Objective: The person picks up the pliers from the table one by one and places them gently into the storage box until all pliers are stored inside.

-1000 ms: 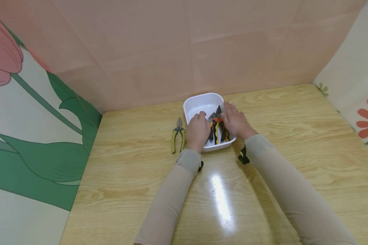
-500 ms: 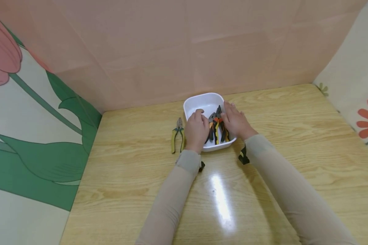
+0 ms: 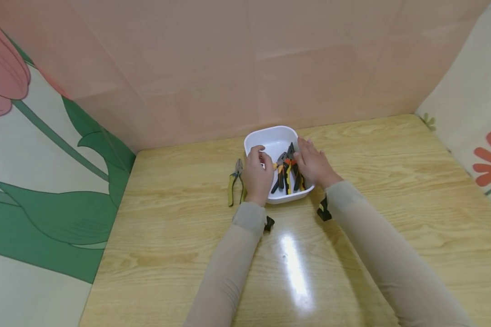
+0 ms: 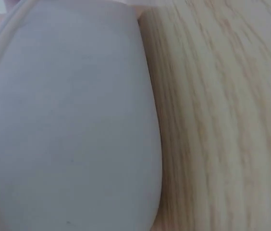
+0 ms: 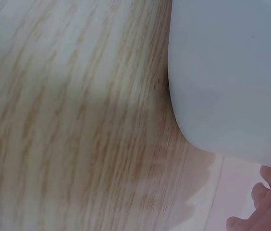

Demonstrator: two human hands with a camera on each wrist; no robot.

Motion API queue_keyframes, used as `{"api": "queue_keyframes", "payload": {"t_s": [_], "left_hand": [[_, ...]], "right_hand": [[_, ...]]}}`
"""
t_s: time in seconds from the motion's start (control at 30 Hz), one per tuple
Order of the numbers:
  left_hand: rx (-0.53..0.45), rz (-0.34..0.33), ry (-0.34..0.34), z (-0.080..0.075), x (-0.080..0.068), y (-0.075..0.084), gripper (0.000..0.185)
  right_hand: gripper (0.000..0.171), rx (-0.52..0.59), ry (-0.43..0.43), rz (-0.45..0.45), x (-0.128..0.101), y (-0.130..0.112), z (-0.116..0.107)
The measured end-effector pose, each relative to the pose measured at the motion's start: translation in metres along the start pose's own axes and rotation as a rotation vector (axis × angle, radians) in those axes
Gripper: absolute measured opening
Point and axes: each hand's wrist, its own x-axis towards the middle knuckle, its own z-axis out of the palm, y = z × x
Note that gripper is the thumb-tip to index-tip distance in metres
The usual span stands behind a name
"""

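In the head view a white plastic box (image 3: 272, 136) stands near the table's back edge. Several pliers (image 3: 287, 172) with black, orange and yellow handles lie side by side in its right half. My left hand (image 3: 258, 177) hangs over the box's left rim, fingers loosely bent and nothing visible in them. Against the right wall rests my right hand (image 3: 314, 164), its fingers extended along the rim; its fingertips (image 5: 267, 195) show at the lower corner of the right wrist view. Left of the box, combination pliers (image 3: 231, 188) with yellow-green handles lie on the table, one handle partly hidden by my left hand.
The wood-grain table (image 3: 159, 245) runs back to a pinkish wall covering (image 3: 188, 81). Painted flower panels (image 3: 53, 213) border it on both sides. The box's outer wall (image 4: 78, 120) fills much of the left wrist view.
My left hand has shifted left from over the pliers towards the box's left rim, uncovering more handles and covering part of the pliers on the table. My right hand stays in place.
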Motion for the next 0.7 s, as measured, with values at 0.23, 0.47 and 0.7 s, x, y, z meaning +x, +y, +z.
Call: {"api": "queue_keyframes", "payload": {"t_s": [0.23,0.47,0.7], "left_hand": [[-0.067,-0.022,0.069,-0.002,0.001,-0.005,0.018],[-0.135,-0.118,0.037,-0.015,0.004,-0.004,0.020],[-0.139,-0.224,0.043,-0.027,0.010,-0.008,0.021]], "right_hand": [[0.063,0.003,0.002,0.008,0.001,-0.001,0.001],[0.064,0.001,-0.005,0.014,0.000,-0.001,0.001],[0.063,0.010,-0.008,0.021,0.002,0.000,0.002]]}}
